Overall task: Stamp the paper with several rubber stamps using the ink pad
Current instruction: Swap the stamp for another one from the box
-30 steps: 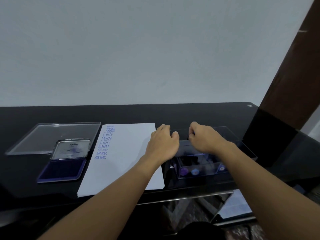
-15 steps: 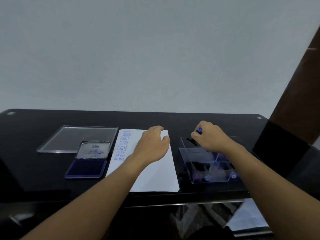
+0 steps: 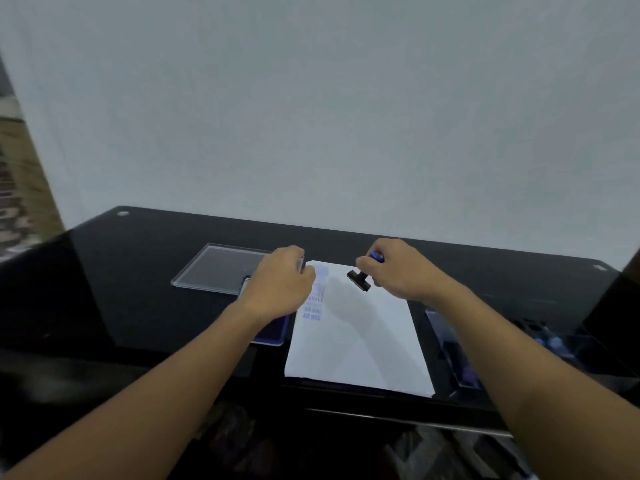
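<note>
The stamp (image 3: 360,281) is up off the sheet, pinched in my right hand (image 3: 401,271), and it sits tilted: blue knob (image 3: 376,256) poking out by the fingertips, black base angled down and to the left, over the far half of the paper (image 3: 360,341). I can see a gap and a soft shadow under it, so the base is not touching the sheet. The fingers are closed tight around the handle.

The paper lies flat on the black table (image 3: 138,289), roughly mid-table, its near edge close to the table's front edge. Down its left margin runs a column of blue prints (image 3: 313,306); the lowest reads AIR MAIL, the upper ones are too blurred for me to read.

My left hand (image 3: 280,285) hovers over the paper's far left corner, knuckles up, fingers curled under. Whether it grips anything I cannot tell, the fingertips are hidden. It covers most of the ink pad (image 3: 273,332), of which I see only a purple strip just beside the paper's left edge. Behind that, toward the table's far left, lies a clear plastic lid (image 3: 214,268), flat.

Right of the paper, near the front right edge, there's the clear stamp box (image 3: 453,351), half hidden by my right forearm, with blurred small blue shapes beyond.
</note>
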The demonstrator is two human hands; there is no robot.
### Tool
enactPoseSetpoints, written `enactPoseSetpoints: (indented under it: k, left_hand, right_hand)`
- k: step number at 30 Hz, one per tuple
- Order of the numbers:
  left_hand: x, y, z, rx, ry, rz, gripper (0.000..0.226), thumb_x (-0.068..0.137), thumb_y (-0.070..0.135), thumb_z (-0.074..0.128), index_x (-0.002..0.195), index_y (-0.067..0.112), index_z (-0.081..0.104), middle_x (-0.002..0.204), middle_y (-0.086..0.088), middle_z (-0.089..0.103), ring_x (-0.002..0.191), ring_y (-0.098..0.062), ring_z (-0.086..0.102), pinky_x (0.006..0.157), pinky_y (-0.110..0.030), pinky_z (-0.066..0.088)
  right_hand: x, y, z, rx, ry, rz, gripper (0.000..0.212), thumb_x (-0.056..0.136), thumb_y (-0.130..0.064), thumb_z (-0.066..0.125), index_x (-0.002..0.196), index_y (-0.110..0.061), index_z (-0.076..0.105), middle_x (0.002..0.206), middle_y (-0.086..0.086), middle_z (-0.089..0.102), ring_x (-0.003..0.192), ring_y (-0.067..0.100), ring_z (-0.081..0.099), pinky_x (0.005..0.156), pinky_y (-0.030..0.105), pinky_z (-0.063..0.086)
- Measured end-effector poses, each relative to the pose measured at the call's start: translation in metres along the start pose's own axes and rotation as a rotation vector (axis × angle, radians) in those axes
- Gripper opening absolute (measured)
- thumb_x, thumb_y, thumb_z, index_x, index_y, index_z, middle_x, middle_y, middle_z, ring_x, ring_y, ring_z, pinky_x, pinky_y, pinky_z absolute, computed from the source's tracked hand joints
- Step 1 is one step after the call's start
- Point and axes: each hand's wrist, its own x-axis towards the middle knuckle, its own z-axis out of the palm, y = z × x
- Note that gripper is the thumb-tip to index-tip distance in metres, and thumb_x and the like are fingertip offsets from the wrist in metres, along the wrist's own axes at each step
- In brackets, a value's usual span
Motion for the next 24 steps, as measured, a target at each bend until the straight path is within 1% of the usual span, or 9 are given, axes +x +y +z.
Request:
enactPoseSetpoints:
  k: [1, 3, 5, 8, 11, 13, 16, 19, 24]
  left_hand:
    - [-0.001, -0.007, -0.006, -0.003, 0.009, -0.013, 0.035, 0.102, 0.028, 0.045, 0.134, 0.016, 0.053, 0.136, -0.001, 0.053, 0.111, -0.015, 0.052, 0.089, -0.027, 0.036]
    - [-0.003, -0.022, -0.018, -0.003, 0.013, -0.047, 0.047, 0.103, 0.030, 0.045, 0.147, 0.014, 0.045, 0.147, 0.000, 0.049, 0.116, -0.013, 0.052, 0.092, -0.026, 0.035]
    - [-0.004, -0.037, -0.029, 0.005, 0.022, -0.076, 0.050, 0.102, 0.032, 0.045, 0.150, 0.016, 0.042, 0.151, -0.002, 0.046, 0.119, -0.013, 0.050, 0.095, -0.028, 0.035]
    - [-0.005, -0.058, -0.042, 0.011, 0.050, -0.132, 0.050, 0.102, 0.033, 0.046, 0.149, 0.016, 0.043, 0.148, -0.004, 0.049, 0.116, -0.017, 0.052, 0.096, -0.031, 0.039]
    - [-0.006, -0.075, -0.050, 0.032, 0.065, -0.160, 0.050, 0.102, 0.032, 0.047, 0.149, 0.015, 0.043, 0.151, -0.005, 0.046, 0.133, -0.022, 0.046, 0.108, -0.035, 0.036]
    - [-0.006, -0.085, -0.052, 0.042, 0.059, -0.165, 0.049, 0.103, 0.032, 0.047, 0.148, 0.013, 0.044, 0.152, -0.006, 0.046, 0.138, -0.024, 0.042, 0.111, -0.036, 0.035]
    - [-0.008, -0.102, -0.051, 0.037, 0.057, -0.164, 0.048, 0.102, 0.032, 0.048, 0.145, 0.012, 0.047, 0.150, -0.006, 0.048, 0.138, -0.023, 0.043, 0.113, -0.038, 0.036]
    - [-0.009, -0.118, -0.047, 0.019, 0.052, -0.155, 0.047, 0.102, 0.032, 0.048, 0.144, 0.011, 0.048, 0.148, -0.005, 0.049, 0.136, -0.021, 0.044, 0.111, -0.037, 0.037]
    - [-0.011, -0.143, -0.038, 0.018, 0.056, -0.136, 0.045, 0.102, 0.029, 0.048, 0.144, 0.013, 0.049, 0.151, 0.000, 0.047, 0.141, -0.016, 0.038, 0.114, -0.033, 0.031]
  right_hand:
    - [0.003, -0.009, 0.007, 0.005, -0.016, -0.020, 0.028, 0.095, -0.038, 0.054, 0.098, -0.010, 0.058, 0.093, 0.010, 0.069, 0.066, 0.017, 0.049, 0.060, 0.030, 0.040]
    - [0.007, -0.024, 0.020, 0.014, -0.039, -0.056, 0.026, 0.096, -0.035, 0.054, 0.098, -0.010, 0.058, 0.092, 0.010, 0.068, 0.066, 0.016, 0.048, 0.060, 0.029, 0.039]
    - [0.011, -0.037, 0.033, 0.016, -0.057, -0.093, 0.024, 0.096, -0.032, 0.054, 0.099, -0.009, 0.057, 0.092, 0.010, 0.067, 0.068, 0.016, 0.048, 0.060, 0.028, 0.038]
    - [0.017, -0.053, 0.049, 0.001, -0.079, -0.129, 0.022, 0.096, -0.028, 0.053, 0.101, -0.006, 0.056, 0.093, 0.007, 0.064, 0.069, 0.014, 0.047, 0.059, 0.026, 0.038]
    - [0.023, -0.065, 0.062, -0.019, -0.097, -0.158, 0.021, 0.095, -0.025, 0.052, 0.102, -0.006, 0.057, 0.096, 0.006, 0.063, 0.072, 0.015, 0.049, 0.060, 0.027, 0.039]
    - [0.025, -0.070, 0.069, -0.025, -0.110, -0.170, 0.018, 0.094, -0.024, 0.052, 0.099, -0.009, 0.058, 0.097, 0.005, 0.065, 0.073, 0.015, 0.052, 0.061, 0.027, 0.041]
    - [0.029, -0.078, 0.082, -0.037, -0.135, -0.188, 0.016, 0.094, -0.023, 0.051, 0.096, -0.009, 0.058, 0.093, 0.005, 0.066, 0.072, 0.015, 0.054, 0.060, 0.026, 0.043]
    - [0.033, -0.083, 0.094, -0.051, -0.159, -0.207, 0.016, 0.095, -0.023, 0.051, 0.095, -0.008, 0.058, 0.093, 0.006, 0.066, 0.075, 0.017, 0.056, 0.062, 0.027, 0.045]
    - [0.038, -0.093, 0.116, -0.072, -0.185, -0.210, 0.024, 0.094, -0.021, 0.051, 0.099, 0.001, 0.059, 0.093, 0.014, 0.067, 0.071, 0.018, 0.052, 0.061, 0.030, 0.042]
